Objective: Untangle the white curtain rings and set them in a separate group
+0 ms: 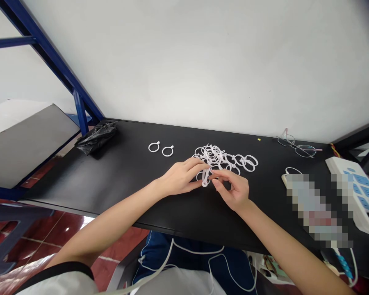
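Note:
Both my hands meet over a black table (110,180), pinching one white plastic ring (205,177) between them. My left hand (182,177) grips the ring from the left with closed fingers. From the right, my right hand (232,189) pinches the same ring with thumb and forefinger. Just behind my fingers lies a tangled pile of white rings (224,157). Two single rings (160,148) lie side by side to the left of the pile, apart from it.
A crumpled black plastic bag (96,137) sits at the table's back left corner. Glasses (297,145) lie at the back right, a white power strip (355,192) at the far right. A blue metal frame (64,78) rises at the left.

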A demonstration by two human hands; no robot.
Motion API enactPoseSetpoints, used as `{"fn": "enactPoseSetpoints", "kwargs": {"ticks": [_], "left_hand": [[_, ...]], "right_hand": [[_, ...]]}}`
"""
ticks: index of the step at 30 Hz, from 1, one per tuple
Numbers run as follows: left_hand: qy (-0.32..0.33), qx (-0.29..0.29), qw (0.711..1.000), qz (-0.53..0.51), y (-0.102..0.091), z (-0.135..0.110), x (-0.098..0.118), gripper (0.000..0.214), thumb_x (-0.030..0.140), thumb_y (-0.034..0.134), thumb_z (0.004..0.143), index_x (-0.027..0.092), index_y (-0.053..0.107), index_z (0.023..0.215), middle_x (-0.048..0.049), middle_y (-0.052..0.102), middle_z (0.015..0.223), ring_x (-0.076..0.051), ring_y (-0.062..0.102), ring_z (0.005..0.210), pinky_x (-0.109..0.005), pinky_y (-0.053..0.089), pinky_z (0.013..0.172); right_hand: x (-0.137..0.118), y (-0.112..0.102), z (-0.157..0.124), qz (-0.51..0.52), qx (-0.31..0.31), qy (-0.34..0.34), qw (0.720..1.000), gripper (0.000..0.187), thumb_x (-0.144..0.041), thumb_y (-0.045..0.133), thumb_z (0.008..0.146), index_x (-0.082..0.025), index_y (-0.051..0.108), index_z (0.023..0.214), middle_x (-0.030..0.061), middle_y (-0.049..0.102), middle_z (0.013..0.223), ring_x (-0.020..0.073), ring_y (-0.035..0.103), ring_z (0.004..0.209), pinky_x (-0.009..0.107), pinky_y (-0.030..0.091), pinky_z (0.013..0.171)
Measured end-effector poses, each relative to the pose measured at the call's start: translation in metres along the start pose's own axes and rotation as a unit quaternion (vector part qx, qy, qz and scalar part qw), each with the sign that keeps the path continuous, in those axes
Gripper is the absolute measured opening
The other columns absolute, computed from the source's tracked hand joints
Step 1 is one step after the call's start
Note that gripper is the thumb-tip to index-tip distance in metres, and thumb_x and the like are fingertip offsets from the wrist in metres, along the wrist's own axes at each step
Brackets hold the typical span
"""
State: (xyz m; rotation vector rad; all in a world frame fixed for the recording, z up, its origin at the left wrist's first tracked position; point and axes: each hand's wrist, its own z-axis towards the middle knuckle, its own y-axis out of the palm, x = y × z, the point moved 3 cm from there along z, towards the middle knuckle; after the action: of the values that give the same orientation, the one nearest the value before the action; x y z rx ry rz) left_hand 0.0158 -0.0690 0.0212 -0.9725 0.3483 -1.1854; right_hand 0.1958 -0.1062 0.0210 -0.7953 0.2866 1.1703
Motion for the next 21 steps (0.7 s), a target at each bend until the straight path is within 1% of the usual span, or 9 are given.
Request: {"fn": "enactPoseSetpoints", "kwargs": {"ticks": [5, 8, 13, 16, 21], "left_hand": [[0.008, 0.012, 1.000, 0.020, -0.0003, 0.0001, 0.0002, 0.032, 0.033, 0.052, 0.095, 0.017, 0.049, 0.123, -0.0106, 0.063, 0.107, -0.020, 0.064, 0.097, -0.027, 0.057, 0.068], [0.004, 0.025, 0.999, 0.029, -0.0014, 0.0011, 0.0002, 0.032, 0.035, 0.054, 0.094, 0.017, 0.051, 0.120, -0.0094, 0.063, 0.102, -0.018, 0.063, 0.091, -0.026, 0.055, 0.063], [-0.012, 0.057, 0.997, 0.050, -0.0031, 0.0019, -0.0006, 0.030, 0.036, 0.058, 0.092, 0.016, 0.054, 0.116, -0.0081, 0.063, 0.098, -0.018, 0.059, 0.086, -0.025, 0.051, 0.059], [-0.017, 0.062, 0.996, 0.061, -0.0029, 0.0018, -0.0013, 0.031, 0.036, 0.057, 0.092, 0.017, 0.054, 0.117, -0.0077, 0.063, 0.096, -0.018, 0.058, 0.084, -0.024, 0.049, 0.056], [-0.022, 0.080, 0.994, 0.066, -0.0021, 0.0010, -0.0025, 0.034, 0.037, 0.057, 0.092, 0.016, 0.053, 0.120, -0.0081, 0.063, 0.095, -0.018, 0.058, 0.083, -0.024, 0.049, 0.056]], "right_hand": [[-0.0006, -0.0007, 0.0006, 0.035, -0.012, -0.025, 0.999, 0.026, -0.022, 0.067, 0.085, -0.023, 0.066, 0.111, 0.0012, 0.074, 0.079, 0.0096, 0.059, 0.044, 0.024, 0.054, 0.047], [-0.0007, 0.0001, 0.0000, 0.031, -0.005, -0.035, 0.999, 0.030, -0.020, 0.070, 0.082, -0.025, 0.066, 0.112, 0.0003, 0.074, 0.080, 0.0090, 0.059, 0.043, 0.024, 0.054, 0.046], [0.0006, 0.0018, -0.0020, 0.013, 0.009, -0.029, 0.999, 0.027, -0.018, 0.070, 0.082, -0.025, 0.067, 0.108, -0.0001, 0.073, 0.079, 0.0087, 0.058, 0.043, 0.024, 0.054, 0.045], [0.0013, 0.0025, -0.0026, 0.009, 0.012, -0.030, 0.999, 0.024, -0.016, 0.071, 0.081, -0.026, 0.069, 0.103, 0.0004, 0.073, 0.078, 0.0102, 0.060, 0.046, 0.026, 0.055, 0.047], [-0.0010, 0.0032, -0.0007, 0.030, 0.005, -0.052, 0.998, 0.028, -0.011, 0.072, 0.080, -0.026, 0.070, 0.104, 0.0030, 0.075, 0.086, 0.0106, 0.062, 0.050, 0.024, 0.056, 0.045]]}}
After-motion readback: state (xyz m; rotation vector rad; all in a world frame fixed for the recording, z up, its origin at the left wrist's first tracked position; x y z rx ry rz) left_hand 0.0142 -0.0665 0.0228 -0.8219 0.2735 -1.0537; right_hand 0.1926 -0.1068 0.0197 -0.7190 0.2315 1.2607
